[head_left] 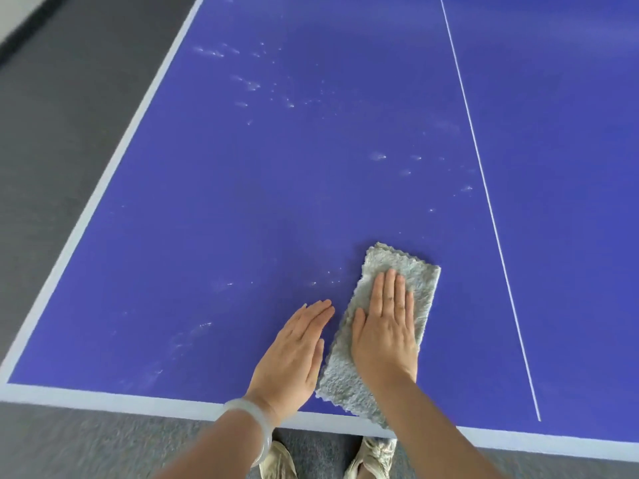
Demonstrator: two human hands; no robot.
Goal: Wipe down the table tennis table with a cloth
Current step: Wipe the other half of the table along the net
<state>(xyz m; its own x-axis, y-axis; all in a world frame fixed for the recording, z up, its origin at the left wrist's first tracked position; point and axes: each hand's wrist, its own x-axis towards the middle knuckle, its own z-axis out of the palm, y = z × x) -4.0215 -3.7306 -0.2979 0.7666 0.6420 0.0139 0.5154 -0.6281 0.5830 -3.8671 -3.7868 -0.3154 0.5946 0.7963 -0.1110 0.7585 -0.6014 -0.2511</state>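
Squarely — cloth (420,281) under right fingers (390,292).

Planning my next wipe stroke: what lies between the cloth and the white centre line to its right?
Head view: only bare blue table surface lies between the cloth and the centre line.

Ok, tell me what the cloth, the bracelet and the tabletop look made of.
Cloth: soft grey microfibre or fleece, judging by its fluffy pile and scalloped edge. Bracelet: pale, glossy, translucent, perhaps jade or glass. Tabletop: hard board, matt blue coating with white lines.
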